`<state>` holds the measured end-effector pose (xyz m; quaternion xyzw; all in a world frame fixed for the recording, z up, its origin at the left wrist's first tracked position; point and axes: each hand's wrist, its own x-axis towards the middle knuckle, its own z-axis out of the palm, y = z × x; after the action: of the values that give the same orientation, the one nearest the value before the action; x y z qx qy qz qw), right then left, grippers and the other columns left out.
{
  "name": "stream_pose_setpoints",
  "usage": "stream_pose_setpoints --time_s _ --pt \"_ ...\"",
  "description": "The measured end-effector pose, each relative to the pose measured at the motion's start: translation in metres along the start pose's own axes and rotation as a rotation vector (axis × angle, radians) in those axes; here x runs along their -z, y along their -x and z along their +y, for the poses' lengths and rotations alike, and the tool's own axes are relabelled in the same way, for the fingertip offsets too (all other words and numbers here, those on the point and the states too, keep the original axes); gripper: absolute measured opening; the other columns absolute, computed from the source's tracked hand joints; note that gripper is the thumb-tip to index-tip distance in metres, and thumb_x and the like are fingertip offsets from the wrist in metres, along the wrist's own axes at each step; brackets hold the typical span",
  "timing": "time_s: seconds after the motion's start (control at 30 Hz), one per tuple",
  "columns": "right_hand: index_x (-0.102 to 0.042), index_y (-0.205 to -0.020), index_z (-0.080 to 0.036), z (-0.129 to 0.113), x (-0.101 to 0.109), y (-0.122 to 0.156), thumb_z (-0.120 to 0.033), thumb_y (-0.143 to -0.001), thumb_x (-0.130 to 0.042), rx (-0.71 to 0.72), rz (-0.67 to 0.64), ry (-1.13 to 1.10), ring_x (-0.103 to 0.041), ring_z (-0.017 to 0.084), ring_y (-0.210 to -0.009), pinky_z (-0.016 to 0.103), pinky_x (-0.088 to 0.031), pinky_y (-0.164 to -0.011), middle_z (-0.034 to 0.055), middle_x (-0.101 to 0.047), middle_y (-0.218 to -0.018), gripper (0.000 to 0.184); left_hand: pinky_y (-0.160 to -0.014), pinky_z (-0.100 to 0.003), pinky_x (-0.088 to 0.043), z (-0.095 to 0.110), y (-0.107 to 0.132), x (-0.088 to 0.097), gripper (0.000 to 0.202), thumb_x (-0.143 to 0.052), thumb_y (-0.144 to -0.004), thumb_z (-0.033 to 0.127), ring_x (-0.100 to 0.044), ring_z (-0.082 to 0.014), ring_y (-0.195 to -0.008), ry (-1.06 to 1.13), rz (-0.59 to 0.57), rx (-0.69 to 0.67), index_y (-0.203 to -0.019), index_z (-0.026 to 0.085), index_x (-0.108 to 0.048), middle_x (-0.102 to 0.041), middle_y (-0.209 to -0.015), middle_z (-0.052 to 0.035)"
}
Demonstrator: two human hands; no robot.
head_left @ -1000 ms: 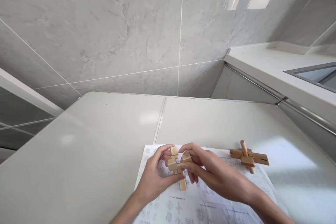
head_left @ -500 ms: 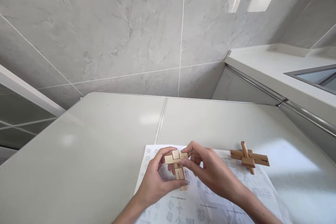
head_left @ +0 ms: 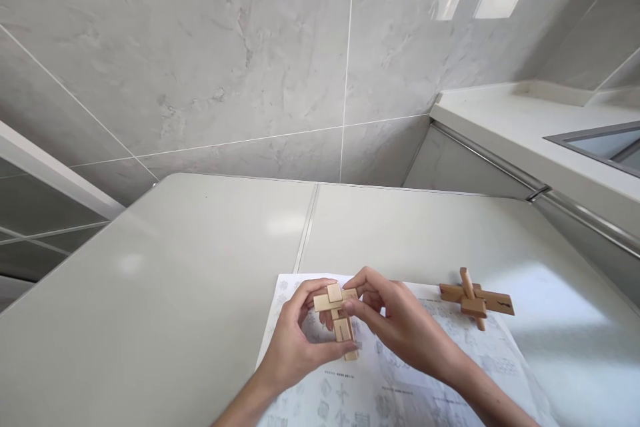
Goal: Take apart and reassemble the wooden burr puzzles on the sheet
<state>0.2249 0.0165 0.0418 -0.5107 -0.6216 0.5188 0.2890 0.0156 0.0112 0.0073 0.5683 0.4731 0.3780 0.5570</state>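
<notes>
A light wooden interlocking puzzle (head_left: 339, 317) made of crossed notched bars is held upright above a printed sheet (head_left: 400, 380). My left hand (head_left: 295, 340) grips it from the left, thumb low on the vertical bar and fingers curled over the top. From the right, my right hand (head_left: 395, 323) pinches the end of the horizontal bar with fingertips and thumb. Both hands are closed on the puzzle.
A second, darker wooden cross puzzle (head_left: 475, 299) lies on the sheet's far right corner. The sheet rests on a pale grey table (head_left: 200, 267) with a centre seam. Grey tiled wall behind; a white counter (head_left: 525, 127) stands at the right.
The puzzle was turned in my hands: its cross bar went from tilted to level, with the long bar hanging straight down. Both hands kept their grip; the other puzzle stayed put.
</notes>
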Motion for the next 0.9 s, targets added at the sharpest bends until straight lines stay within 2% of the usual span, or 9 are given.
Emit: stream_pose_setpoints --time_s 0.13,0.2,0.3,0.37,0.5,0.53,0.63,0.77,0.9 --pt "-0.064 -0.101 -0.025 0.004 0.000 -0.001 -0.039 -0.105 -0.059 -0.010 0.008 0.005 -0.044 0.015 -0.060 0.029 -0.035 -0.059 -0.0076 -0.055 -0.064 0.016 -0.089 -0.036 -0.061 0.001 -0.001 -0.001 0.069 -0.100 -0.067 0.032 -0.072 -0.0248 -0.097 -0.009 -0.004 -0.011 -0.125 0.026 -0.065 -0.075 -0.107 -0.0040" --pt "-0.064 -0.104 -0.024 0.004 0.002 -0.001 -0.042 -0.106 -0.058 -0.011 -0.015 -0.010 -0.047 0.015 -0.061 0.029 -0.037 -0.060 -0.0064 -0.059 -0.068 0.019 -0.088 -0.036 -0.061 0.001 -0.001 0.000 0.068 -0.100 -0.067 0.033 -0.072 -0.0246 -0.095 -0.020 -0.001 -0.015 -0.125 0.025 -0.065 -0.075 -0.105 -0.0038" --pt "-0.061 -0.110 -0.024 0.002 0.006 -0.002 -0.049 -0.111 -0.047 -0.042 -0.078 0.012 -0.055 0.017 -0.064 0.030 -0.041 -0.061 -0.0025 -0.069 -0.078 0.029 -0.089 -0.037 -0.061 0.002 0.000 0.001 0.069 -0.099 -0.070 0.035 -0.073 -0.0278 -0.104 -0.034 0.043 0.000 -0.128 0.025 -0.064 -0.076 -0.114 -0.0063" --pt "-0.060 -0.110 -0.025 0.003 0.004 -0.001 -0.050 -0.112 -0.043 -0.078 -0.107 0.119 -0.059 0.019 -0.067 0.030 -0.041 -0.062 -0.0010 -0.072 -0.080 0.031 -0.093 -0.038 -0.060 0.003 -0.001 0.001 0.070 -0.098 -0.071 0.036 -0.073 -0.0291 -0.110 -0.040 0.090 0.020 -0.131 0.026 -0.063 -0.076 -0.119 -0.0074" --pt "-0.057 -0.109 -0.024 0.010 -0.014 0.001 -0.028 -0.105 -0.053 -0.092 -0.086 0.507 -0.066 0.023 -0.072 0.030 -0.034 -0.063 0.0014 -0.075 -0.086 0.007 -0.096 -0.039 -0.059 0.005 -0.003 0.001 0.067 -0.094 -0.075 0.036 -0.074 -0.0286 -0.110 -0.065 0.141 0.035 -0.133 0.026 -0.062 -0.077 -0.121 -0.0075" --pt "-0.056 -0.104 -0.024 0.013 -0.020 0.001 -0.026 -0.105 -0.053 -0.090 -0.079 0.584 -0.066 0.023 -0.070 0.030 -0.030 -0.060 0.0016 -0.074 -0.084 0.004 -0.096 -0.039 -0.059 0.005 -0.003 0.001 0.066 -0.093 -0.076 0.035 -0.074 -0.0287 -0.111 -0.078 0.146 0.028 -0.133 0.026 -0.062 -0.077 -0.121 -0.0074" --pt "-0.051 -0.092 -0.024 0.019 -0.032 0.001 -0.023 -0.103 -0.051 -0.021 -0.059 0.670 -0.065 0.021 -0.063 0.030 -0.024 -0.056 0.0014 -0.074 -0.084 0.011 -0.099 -0.040 -0.058 0.006 -0.003 0.001 0.065 -0.093 -0.076 0.034 -0.074 -0.0283 -0.109 -0.118 0.152 0.002 -0.133 0.025 -0.063 -0.078 -0.115 -0.0060" --pt "-0.051 -0.088 -0.024 0.016 -0.026 0.000 -0.010 -0.088 -0.055 -0.004 -0.051 0.638 -0.061 0.019 -0.058 0.030 -0.025 -0.055 -0.0036 -0.069 -0.069 0.015 -0.096 -0.040 -0.060 0.005 -0.003 0.001 0.065 -0.092 -0.076 0.034 -0.075 -0.0284 -0.107 -0.110 0.146 0.003 -0.133 0.026 -0.062 -0.078 -0.117 -0.0069" --pt "-0.063 -0.097 -0.025 0.003 -0.001 0.000 -0.016 -0.095 -0.052 -0.008 -0.003 0.436 -0.061 0.018 -0.061 0.029 -0.039 -0.059 -0.0044 -0.070 -0.070 0.014 -0.097 -0.042 -0.061 0.005 -0.004 0.000 0.066 -0.093 -0.075 0.034 -0.075 -0.0295 -0.109 -0.076 0.153 0.015 -0.133 0.026 -0.062 -0.077 -0.122 -0.0088"
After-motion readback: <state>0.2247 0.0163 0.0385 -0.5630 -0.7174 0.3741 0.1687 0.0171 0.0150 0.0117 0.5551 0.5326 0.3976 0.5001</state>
